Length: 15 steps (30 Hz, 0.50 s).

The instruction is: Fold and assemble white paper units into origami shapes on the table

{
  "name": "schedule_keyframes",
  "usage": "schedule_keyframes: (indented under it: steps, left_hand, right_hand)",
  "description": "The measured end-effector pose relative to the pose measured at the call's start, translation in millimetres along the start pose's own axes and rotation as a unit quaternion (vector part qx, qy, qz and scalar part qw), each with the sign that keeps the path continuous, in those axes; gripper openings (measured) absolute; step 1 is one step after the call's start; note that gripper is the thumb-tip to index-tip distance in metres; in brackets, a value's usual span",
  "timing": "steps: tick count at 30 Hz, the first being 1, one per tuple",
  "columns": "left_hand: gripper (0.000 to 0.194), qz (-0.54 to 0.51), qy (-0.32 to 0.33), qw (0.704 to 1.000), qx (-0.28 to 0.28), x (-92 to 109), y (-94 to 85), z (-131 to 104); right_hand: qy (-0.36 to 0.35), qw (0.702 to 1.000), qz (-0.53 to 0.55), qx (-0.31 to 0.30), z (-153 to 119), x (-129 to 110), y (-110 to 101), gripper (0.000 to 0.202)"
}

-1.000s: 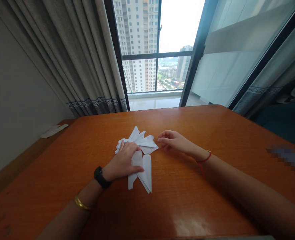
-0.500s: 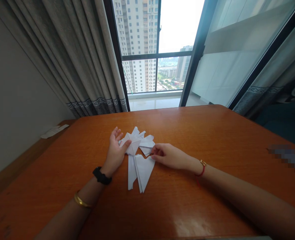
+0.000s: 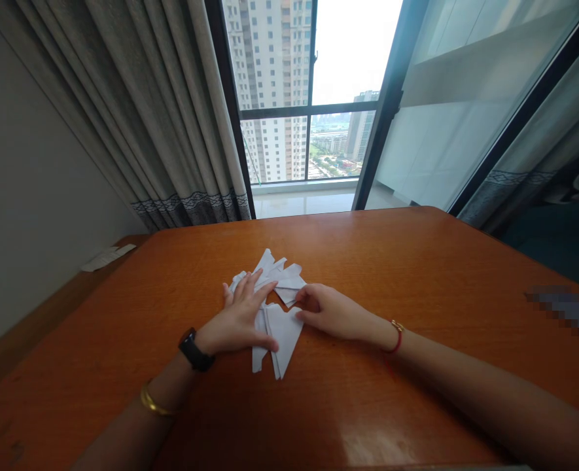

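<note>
Several folded white paper pieces (image 3: 284, 278) lie overlapping in a loose fan on the table. Over the left part of them is my left hand (image 3: 243, 317), palm down, with its fingers spread and touching the paper. Its thumb reaches across a pointed folded sheet (image 3: 284, 330) that lies nearest me. At that sheet's upper right corner my right hand (image 3: 331, 311) rests with curled fingers, the thumb and index finger closing around the paper edge. My left hand hides part of the pieces under it.
All of this lies on a brown wooden table (image 3: 417, 275). On a ledge at the far left is a flat white paper (image 3: 107, 257). Beyond the table stand a grey curtain (image 3: 171, 118) and a window (image 3: 309, 110). A blurred patch (image 3: 568, 311) covers something at the right edge.
My left hand has turned from upright beside the papers to palm down over them, with its fingers spread. My right hand has hardly moved, and the papers lie almost as before.
</note>
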<state>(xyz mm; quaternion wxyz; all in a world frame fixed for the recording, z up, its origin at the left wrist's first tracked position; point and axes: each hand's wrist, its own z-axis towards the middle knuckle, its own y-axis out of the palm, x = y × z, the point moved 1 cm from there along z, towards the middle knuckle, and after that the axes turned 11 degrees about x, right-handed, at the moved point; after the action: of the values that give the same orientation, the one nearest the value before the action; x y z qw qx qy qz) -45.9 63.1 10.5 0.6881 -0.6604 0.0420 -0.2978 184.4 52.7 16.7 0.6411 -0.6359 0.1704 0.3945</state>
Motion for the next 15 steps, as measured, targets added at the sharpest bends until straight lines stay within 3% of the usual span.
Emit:
schedule_keyframes:
  steps: [4,7,12,15]
  left_hand:
    - [0.121,0.012,0.013,1.000,0.013,-1,3.1,0]
    - [0.120,0.005,0.031,0.999,0.041,2,4.8,0]
    - [0.118,-0.050,0.042,0.994,0.093,7,2.7,2]
    - [0.107,-0.136,0.013,0.978,0.160,8,-0.4,3]
  right_hand:
    - [0.107,0.975,0.187,-0.062,0,3,17,0.039]
    - [0.159,0.950,0.259,-0.077,-2,0,27,0.037]
    - [0.138,0.940,0.312,-0.006,0,-5,19,0.032]
    - [0.116,0.922,0.364,0.060,5,-5,8,0.035]
